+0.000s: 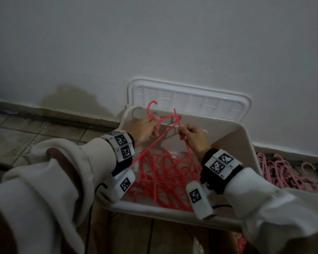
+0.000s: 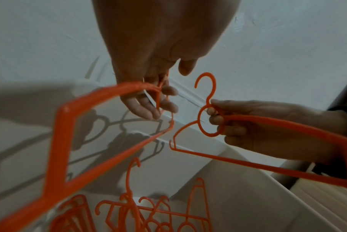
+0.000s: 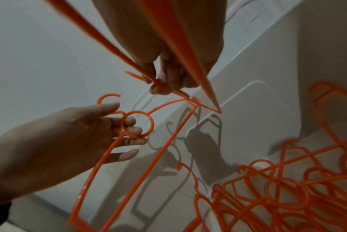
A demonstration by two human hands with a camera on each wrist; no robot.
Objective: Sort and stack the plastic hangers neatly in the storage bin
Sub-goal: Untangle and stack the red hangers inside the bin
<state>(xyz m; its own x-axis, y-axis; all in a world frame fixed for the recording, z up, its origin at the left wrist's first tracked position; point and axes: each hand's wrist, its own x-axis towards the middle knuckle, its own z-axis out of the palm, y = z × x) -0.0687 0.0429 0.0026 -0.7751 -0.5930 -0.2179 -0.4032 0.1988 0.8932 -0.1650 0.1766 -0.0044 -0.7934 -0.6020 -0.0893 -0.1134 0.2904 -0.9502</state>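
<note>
Two hangers held above the bin, not yet stacked.

Left hand [image 1: 143, 130] grips one thin orange plastic hanger [image 3: 137, 124] at its neck ring; right hand [image 1: 193, 136] pinches a second orange hanger [image 2: 61, 141], both centre frame over the white plastic storage bin [image 1: 246, 143]. Risk: their tips nearly meet and may snag, also catching the tangled orange pile [image 1: 165, 173] below. Only the head view shows pink hangers [image 1: 283, 171] lying on the floor at right.
</note>
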